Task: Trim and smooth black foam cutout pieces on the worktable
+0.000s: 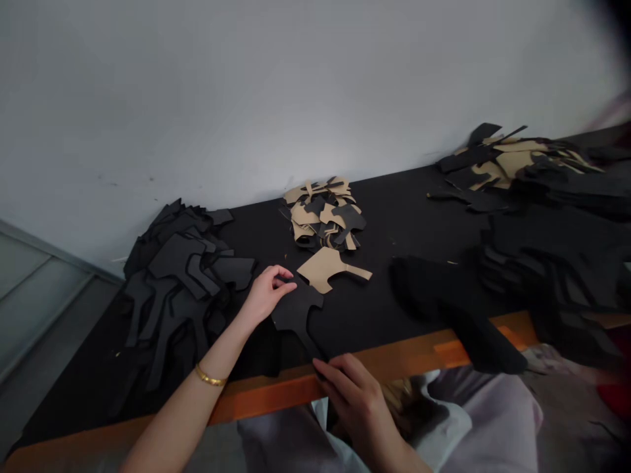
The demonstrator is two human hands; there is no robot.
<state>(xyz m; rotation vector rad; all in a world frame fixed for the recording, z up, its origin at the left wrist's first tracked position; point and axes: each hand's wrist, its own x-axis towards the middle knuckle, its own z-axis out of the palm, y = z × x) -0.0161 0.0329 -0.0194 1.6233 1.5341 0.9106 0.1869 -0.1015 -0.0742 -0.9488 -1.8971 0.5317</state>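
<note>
My hands are gripping a black cut piece at the bench's orange edge.
My right hand (357,401) is pinching the black cut piece (297,314) by its stem low in the frame, my left hand (266,293) is grasping its top; the black work surface (404,217) is running along a grey wall (296,85).

No lettering, label, brand or number can be read anywhere on the cut pieces (296,312) (black and tan alike).

Wall: plain pale grey wall (296,85), faintly scuffed, rising right behind the table.
Table: black-topped table (394,217) with an orange wooden front edge (276,394).
Left side: grey panelled surface (34,289) beside the table.
Light: soft and even.
</note>
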